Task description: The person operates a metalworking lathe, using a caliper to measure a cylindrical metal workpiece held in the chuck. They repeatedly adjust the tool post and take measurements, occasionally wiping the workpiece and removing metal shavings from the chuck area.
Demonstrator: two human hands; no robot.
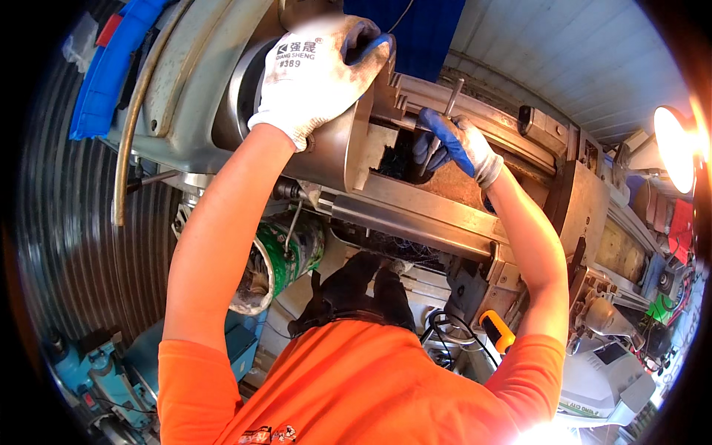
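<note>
My left hand (319, 70), in a white work glove with a blue palm, lies over the top of the metal lathe chuck (337, 144). Its fingers curl toward the stepped chuck jaw (387, 93), and their undersides are hidden. Over the gap in the lathe bed, my right hand (456, 144), in a matching glove, is closed around a thin metal rod (455, 96). The rod stands at a slant, one end above the fist and the other below it.
The lathe bed (423, 204) runs right to the carriage (582, 200). A green bucket (300, 241) stands below the chuck. A lit lamp (673, 148) shines at right. Nearby are a blue tray (111, 74), a bent pipe (130, 133) and a yellow-and-black tool (498, 331).
</note>
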